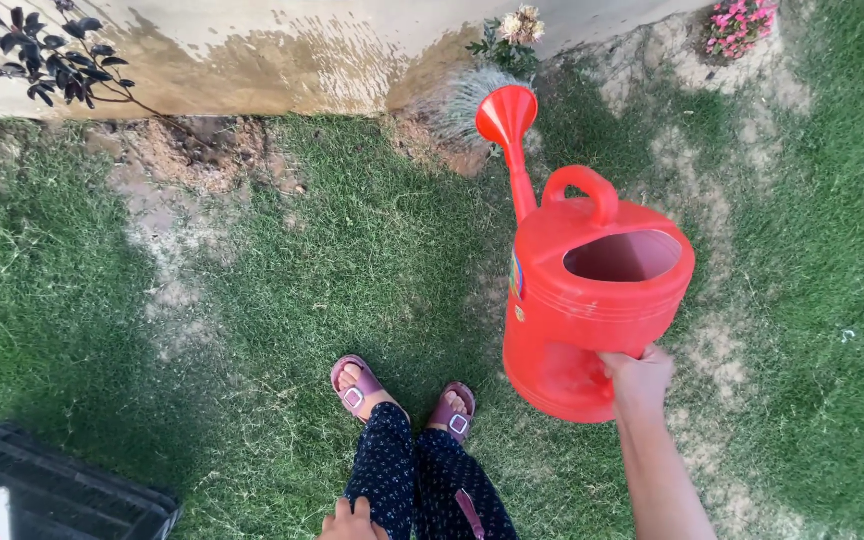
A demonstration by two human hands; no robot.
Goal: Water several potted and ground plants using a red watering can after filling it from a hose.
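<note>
Gripping a red watering can (592,300), right hand (637,378); small label left side.

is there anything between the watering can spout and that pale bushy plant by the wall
Nothing visible. The right hand holds the red watering can tilted, its spout right over the pale bushy plant at the wall.

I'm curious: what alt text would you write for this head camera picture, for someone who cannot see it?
A person's right hand holds a red watering can above a patchy lawn, its spout aimed at a small plant by a pale wall. Below are sandalled feet, the left hand by the leg, and a black crate.
</note>
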